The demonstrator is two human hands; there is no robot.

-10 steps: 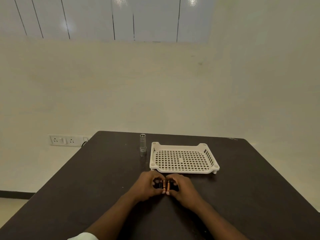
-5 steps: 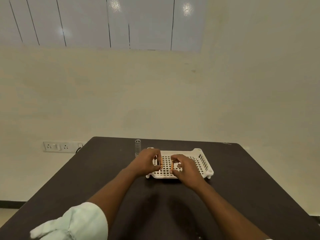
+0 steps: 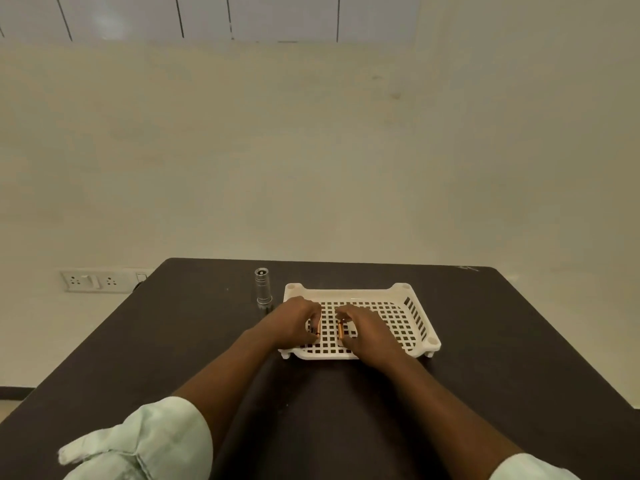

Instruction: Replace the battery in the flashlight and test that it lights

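A small silver flashlight (image 3: 263, 286) stands upright on the dark table, just left of a white perforated tray (image 3: 412, 320). Both my hands are low over the tray's floor. My left hand (image 3: 294, 322) pinches a copper-and-black battery (image 3: 317, 328) at the tray's left part. My right hand (image 3: 367, 332) pinches a second copper-coloured battery (image 3: 340, 330) near the tray's middle. The two batteries are a short gap apart, both roughly upright in my fingers. Whether they touch the tray floor I cannot tell.
The dark table (image 3: 173, 341) runs to a pale wall at the back. A wall socket panel (image 3: 91, 281) sits left of the table's far corner. My pale green sleeves show at the bottom left and bottom right.
Both hands lifted the batteries from the table in front of the tray, carried them forward over it, and have now lowered them into the tray.
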